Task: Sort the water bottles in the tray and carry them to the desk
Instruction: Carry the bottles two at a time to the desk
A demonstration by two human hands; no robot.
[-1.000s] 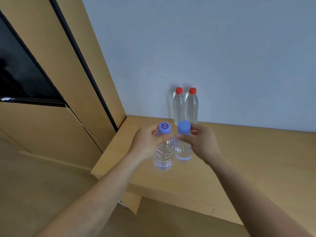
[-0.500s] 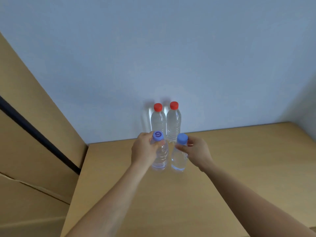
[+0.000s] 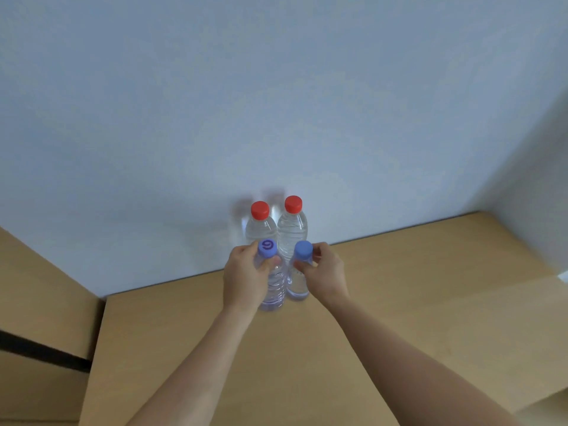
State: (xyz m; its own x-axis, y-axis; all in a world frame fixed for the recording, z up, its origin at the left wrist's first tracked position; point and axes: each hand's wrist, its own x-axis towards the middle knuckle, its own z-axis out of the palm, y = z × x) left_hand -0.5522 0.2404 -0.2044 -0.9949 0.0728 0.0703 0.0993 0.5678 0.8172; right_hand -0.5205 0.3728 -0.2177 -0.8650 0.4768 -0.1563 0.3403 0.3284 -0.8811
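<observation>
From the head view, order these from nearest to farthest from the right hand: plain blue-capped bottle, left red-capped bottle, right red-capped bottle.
1. Plain blue-capped bottle: gripped by the right hand.
2. Right red-capped bottle: just behind, by the wall.
3. Left red-capped bottle: by the wall, further left.

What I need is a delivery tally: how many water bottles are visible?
4. Two red-capped clear plastic bottles stand at the wall; the left hand holds a purple-capped bottle, the right hand a blue-capped bottle.
</observation>
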